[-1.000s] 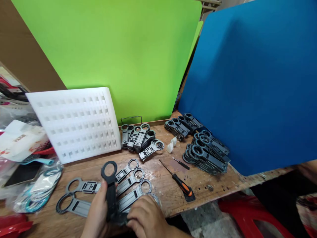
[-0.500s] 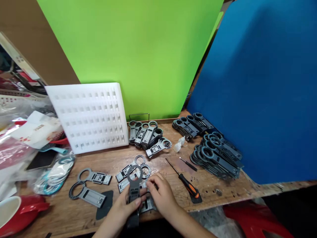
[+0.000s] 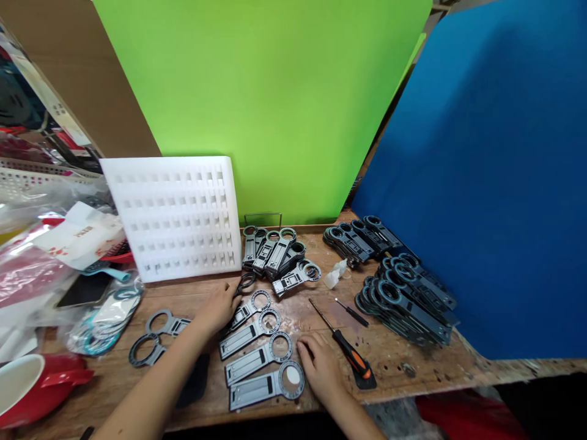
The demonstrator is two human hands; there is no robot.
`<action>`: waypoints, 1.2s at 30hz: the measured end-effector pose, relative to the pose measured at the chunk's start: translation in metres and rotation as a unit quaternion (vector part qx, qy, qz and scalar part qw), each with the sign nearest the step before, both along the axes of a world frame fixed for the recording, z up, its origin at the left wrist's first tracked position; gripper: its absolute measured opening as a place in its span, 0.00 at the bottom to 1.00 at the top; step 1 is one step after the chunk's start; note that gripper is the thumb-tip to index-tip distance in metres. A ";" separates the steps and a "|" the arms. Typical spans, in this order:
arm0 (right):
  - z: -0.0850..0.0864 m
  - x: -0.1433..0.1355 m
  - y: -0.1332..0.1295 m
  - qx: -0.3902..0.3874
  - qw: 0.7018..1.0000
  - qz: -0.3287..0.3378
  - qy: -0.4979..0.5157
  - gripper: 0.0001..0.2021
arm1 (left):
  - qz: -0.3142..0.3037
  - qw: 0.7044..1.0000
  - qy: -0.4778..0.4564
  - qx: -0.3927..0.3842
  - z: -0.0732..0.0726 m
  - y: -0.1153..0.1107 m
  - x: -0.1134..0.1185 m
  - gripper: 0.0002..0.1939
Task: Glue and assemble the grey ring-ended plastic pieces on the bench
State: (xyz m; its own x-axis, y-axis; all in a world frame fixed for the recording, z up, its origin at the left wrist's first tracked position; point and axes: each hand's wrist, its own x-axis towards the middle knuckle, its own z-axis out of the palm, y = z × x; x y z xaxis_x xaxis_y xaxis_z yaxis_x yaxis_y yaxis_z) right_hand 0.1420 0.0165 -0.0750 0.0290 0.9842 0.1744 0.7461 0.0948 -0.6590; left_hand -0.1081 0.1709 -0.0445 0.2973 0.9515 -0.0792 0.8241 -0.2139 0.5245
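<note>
My left hand (image 3: 219, 307) reaches over the bench and grips a dark ring-ended part (image 3: 246, 281), whose ring shows beyond the fingertips, just left of the back pile. Near the front, my right hand (image 3: 321, 365) rests on the wood with curled fingers; nothing shows in it. Between my hands several grey ring-ended parts lie in a column, the lowest (image 3: 257, 391) nearest the edge. Under my left forearm, two more parts (image 3: 145, 350) are partly hidden. A pile of similar parts (image 3: 277, 250) sits at the back.
An orange-black screwdriver (image 3: 351, 353) and a small one (image 3: 352, 313) lie right of centre. Stacks of dark parts (image 3: 408, 299) stand by the blue board (image 3: 495, 183). A white foam tray (image 3: 174, 217) leans behind. At left are plastic bags and a red bowl (image 3: 50, 388).
My left hand has moved up and away from my body with the dark part. My right hand has drawn back to the right, uncovering the column of parts. The view has shifted slightly.
</note>
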 end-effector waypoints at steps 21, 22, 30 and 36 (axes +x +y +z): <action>-0.007 0.002 0.003 -0.008 1.000 0.001 -0.002 0.11 | 0.054 0.996 -0.027 0.067 -0.003 -0.016 -0.005 0.21; -0.008 0.003 0.001 0.001 1.000 -0.004 0.002 0.11 | 0.070 0.994 -0.029 0.074 0.000 -0.023 -0.012 0.20; 0.041 -0.070 0.027 0.074 0.979 0.191 -0.022 0.08 | 0.209 0.968 -0.017 0.139 -0.006 -0.116 -0.093 0.17; 0.065 -0.195 0.090 0.044 0.928 0.325 -0.176 0.10 | 0.191 0.974 0.069 0.100 -0.018 -0.155 -0.095 0.18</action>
State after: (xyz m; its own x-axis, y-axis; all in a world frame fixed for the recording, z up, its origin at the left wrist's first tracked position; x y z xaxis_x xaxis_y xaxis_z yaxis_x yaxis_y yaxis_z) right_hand -0.0535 0.1063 -0.0096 -0.6401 0.7554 0.1403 0.6802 0.6421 -0.3535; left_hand -0.2033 0.0163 -0.0621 -0.0819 0.9912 0.1045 0.9232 0.0359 0.3827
